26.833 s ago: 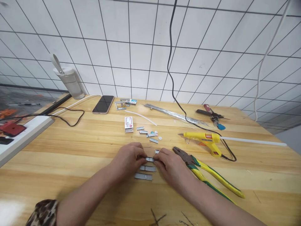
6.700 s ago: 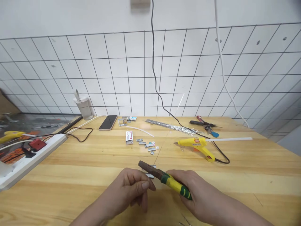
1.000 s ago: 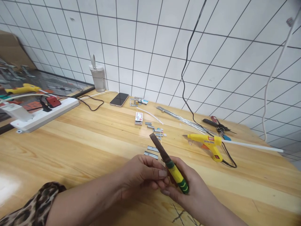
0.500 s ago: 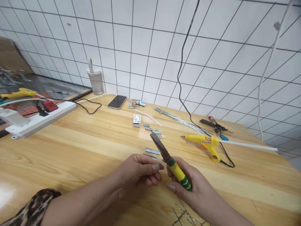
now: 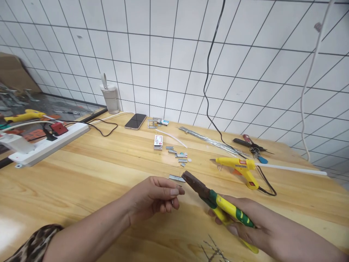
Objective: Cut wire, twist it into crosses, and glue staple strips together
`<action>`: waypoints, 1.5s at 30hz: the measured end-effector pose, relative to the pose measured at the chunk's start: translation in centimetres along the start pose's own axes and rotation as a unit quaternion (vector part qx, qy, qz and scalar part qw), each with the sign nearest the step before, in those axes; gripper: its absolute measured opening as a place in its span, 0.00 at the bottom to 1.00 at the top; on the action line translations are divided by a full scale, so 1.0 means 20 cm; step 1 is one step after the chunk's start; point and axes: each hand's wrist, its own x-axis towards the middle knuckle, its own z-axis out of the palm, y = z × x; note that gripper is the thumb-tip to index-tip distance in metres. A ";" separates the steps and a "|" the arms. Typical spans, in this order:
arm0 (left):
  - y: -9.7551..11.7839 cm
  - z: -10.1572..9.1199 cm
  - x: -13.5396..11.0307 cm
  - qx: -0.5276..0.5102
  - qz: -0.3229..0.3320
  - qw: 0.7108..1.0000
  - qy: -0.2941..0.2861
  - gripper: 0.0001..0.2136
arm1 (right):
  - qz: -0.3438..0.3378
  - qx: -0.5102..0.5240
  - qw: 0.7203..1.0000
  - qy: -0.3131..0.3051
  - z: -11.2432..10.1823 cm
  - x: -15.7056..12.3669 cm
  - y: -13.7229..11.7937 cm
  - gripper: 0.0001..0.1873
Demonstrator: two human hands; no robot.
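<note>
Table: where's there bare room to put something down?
Bare wood: between the power strip and the left hand; also between the glue gun and the right hand. Crowded: staples and rods at the back middle, wire scraps at the front edge.

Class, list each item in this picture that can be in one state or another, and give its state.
pliers: nose closed, gripped by the handles
right hand: closed on the pliers
left hand: fingertips pinched together; contents too small to tell
phone: screen dark, lying flat
glue gun: lying on its side
power strip: red plug in it
</note>
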 end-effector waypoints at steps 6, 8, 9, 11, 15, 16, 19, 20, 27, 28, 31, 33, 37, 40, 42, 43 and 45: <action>-0.03 0.02 0.00 0.005 -0.017 0.999 -0.031 0.08 | -0.066 0.005 0.998 -0.013 0.00 0.01 -0.07 0.21; -0.04 0.02 0.01 0.003 -0.024 0.999 -0.036 0.08 | -0.072 0.008 0.997 -0.031 0.01 0.02 -0.09 0.25; -0.05 0.03 0.00 0.002 -0.028 0.999 -0.036 0.08 | -0.070 0.006 0.997 -0.036 0.01 0.02 -0.09 0.26; -0.05 0.04 0.00 0.004 -0.036 0.999 -0.034 0.08 | -0.065 0.003 0.997 -0.043 0.01 0.02 -0.08 0.26; -0.07 0.04 0.01 0.014 -0.054 0.998 -0.021 0.07 | -0.067 0.015 0.996 -0.048 0.03 0.03 -0.05 0.25; -0.07 0.04 0.01 0.014 -0.056 0.998 -0.019 0.07 | -0.069 0.017 0.996 -0.045 0.03 0.03 -0.05 0.25; -0.08 0.04 0.02 0.018 -0.053 0.998 -0.024 0.07 | -0.077 0.019 0.996 -0.042 0.04 0.03 -0.05 0.25; -0.08 0.04 0.02 0.020 -0.053 0.998 -0.026 0.07 | -0.077 0.021 0.996 -0.044 0.04 0.04 -0.05 0.24; -0.08 0.04 0.02 0.020 -0.058 0.998 -0.023 0.05 | -0.037 0.027 0.995 -0.092 0.05 0.04 -0.05 0.19; -0.08 0.03 0.02 0.021 -0.060 0.998 -0.023 0.05 | -0.033 0.025 0.995 -0.092 0.05 0.04 -0.05 0.17; -0.08 0.03 0.02 0.022 -0.062 0.998 -0.025 0.05 | -0.028 0.016 0.995 -0.096 0.05 0.04 -0.06 0.14; -0.08 0.03 0.02 0.023 -0.058 0.998 -0.028 0.05 | -0.030 0.012 0.995 -0.098 0.05 0.04 -0.06 0.15; -0.08 0.03 0.02 0.020 -0.061 0.998 -0.024 0.05 | -0.043 0.027 0.996 -0.080 0.06 0.03 -0.05 0.17; -0.07 0.03 0.02 0.021 -0.069 0.997 -0.017 0.05 | -0.053 0.038 0.995 -0.075 0.06 0.03 -0.05 0.15; -0.07 0.03 0.02 0.023 -0.074 0.997 -0.018 0.05 | -0.038 0.027 0.994 -0.095 0.06 0.04 -0.06 0.15; -0.07 0.03 0.02 0.022 -0.075 0.997 -0.017 0.05 | -0.027 0.020 0.993 -0.110 0.06 0.05 -0.06 0.14; -0.08 0.03 0.02 0.023 -0.076 0.997 -0.019 0.06 | -0.004 0.011 0.991 -0.136 0.05 0.05 -0.06 0.13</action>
